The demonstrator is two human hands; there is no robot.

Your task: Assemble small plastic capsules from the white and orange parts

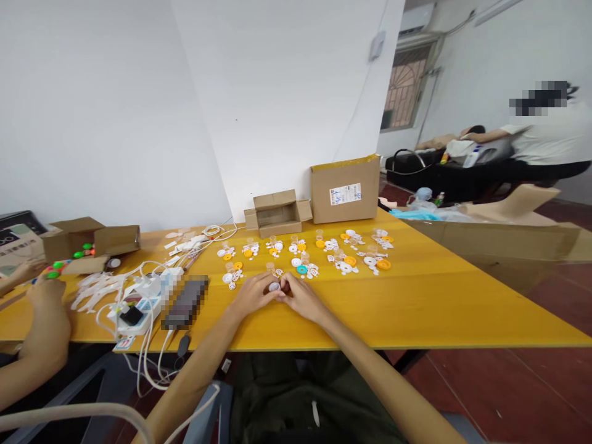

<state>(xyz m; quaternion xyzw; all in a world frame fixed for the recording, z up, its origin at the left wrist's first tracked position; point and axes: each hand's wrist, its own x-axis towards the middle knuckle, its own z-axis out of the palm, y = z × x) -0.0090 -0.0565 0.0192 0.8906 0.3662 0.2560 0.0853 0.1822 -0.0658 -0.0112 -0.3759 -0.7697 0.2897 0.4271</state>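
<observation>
My left hand [253, 296] and my right hand [300, 297] meet above the yellow table, close to its front edge. Between their fingers they pinch a small whitish round piece [274, 287]; its exact kind is too small to make out. Just beyond my hands lie little groups of parts in two rows: clear plastic cups [271, 267], white gear-like discs [296, 263], orange rings [383, 264] and small white perforated pieces. One group has a turquoise ring [302, 269].
An open small carton [277, 213] and a larger closed box [345, 190] stand against the wall. To the left lie a power strip [148, 302] with tangled cables, and a dark phone-like slab [185, 302]. A co-worker's hand [49, 287] handles coloured balls there.
</observation>
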